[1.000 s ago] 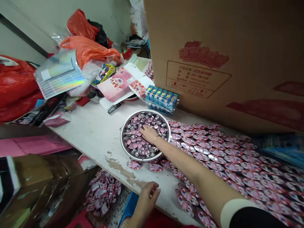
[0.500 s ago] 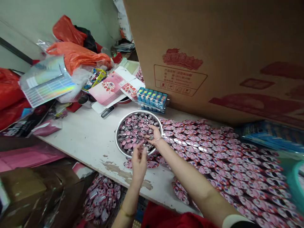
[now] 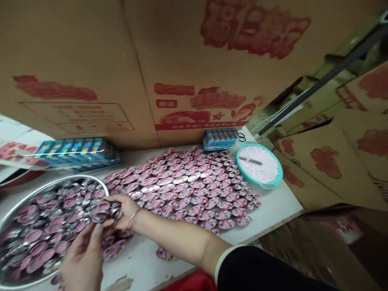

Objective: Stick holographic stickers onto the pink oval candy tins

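A metal bowl (image 3: 104,186) at the left is heaped with small round metal caps (image 3: 57,221) that have pink faces and silvery rims. My right hand (image 3: 123,212) is at the bowl's right rim, curled round a small handful of these caps. Close below it, my left hand (image 3: 83,256) has thumb and fingers pinched together beside the handful; what they hold, if anything, is hidden. Right of the bowl lie rows of pink printed pieces (image 3: 182,192), many with a round pink disc in the middle.
A teal basin (image 3: 280,178) of pale granules, with a metal tool (image 3: 251,160) on top, stands at the table's right end. Blue packs (image 3: 220,139) and scissors (image 3: 241,137) sit behind the rows. Large cardboard boxes (image 3: 182,48) wall off the back.
My view has swung right and come closer, bringing the teal basin into sight. My right hand now shows a handful of caps at the bowl's right rim, with my left hand still close by.
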A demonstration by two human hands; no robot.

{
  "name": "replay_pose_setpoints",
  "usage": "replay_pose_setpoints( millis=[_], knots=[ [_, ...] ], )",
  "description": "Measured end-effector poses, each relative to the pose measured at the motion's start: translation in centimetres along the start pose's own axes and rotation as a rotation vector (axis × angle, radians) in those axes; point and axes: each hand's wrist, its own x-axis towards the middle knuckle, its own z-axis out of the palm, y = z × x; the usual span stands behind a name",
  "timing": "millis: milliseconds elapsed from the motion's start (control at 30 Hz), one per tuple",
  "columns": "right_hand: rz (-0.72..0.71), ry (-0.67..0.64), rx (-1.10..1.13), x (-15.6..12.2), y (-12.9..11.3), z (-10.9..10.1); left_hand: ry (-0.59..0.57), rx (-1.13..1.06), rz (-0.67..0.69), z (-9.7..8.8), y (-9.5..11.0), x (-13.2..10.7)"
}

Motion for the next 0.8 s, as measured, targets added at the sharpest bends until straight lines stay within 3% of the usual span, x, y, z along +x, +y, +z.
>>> replay_pose_setpoints(
  millis=[100, 200, 367, 467, 533, 633, 700, 800],
  knots=[
    [0.038, -0.002, 0.048, -7.0, -4.7, -3.2, -0.105, 0.043, 0.007, 3.3, 1.5, -4.7],
    [-0.056, 0.102, 0.042, -15.9, -10.1, -8.0, -0.313, 0.062, 0.071, 8.6, 1.5, -9.6],
    [-0.264, 0.4, 0.017, -32.3, -16.3, -17.0, -0.726, 0.214, 0.133, 20.8, 1.9, -17.4],
    [-0.376, 0.528, 0.024, -40.0, -17.6, -21.1, -0.745, 0.435, 0.286, 28.6, 4.3, -20.5],
    [-0.417, 0.562, 0.054, -43.1, -18.1, -22.9, -0.719, 0.538, 0.315, 33.3, 6.0, -21.2],
    [-0.4, 0.559, 0.11, -44.8, -18.9, -24.4, -0.698, 0.695, 0.334, 39.3, 8.0, -20.6],
    [-0.378, 0.539, 0.132, -44.7, -19.5, -24.7, -0.688, 0.819, 0.34, 42.3, 8.6, -19.7],
    [-0.355, 0.497, 0.157, -43.7, -20.6, -24.8, -0.711, 1.001, 0.334, 45.4, 8.9, -18.4]
  ],
)
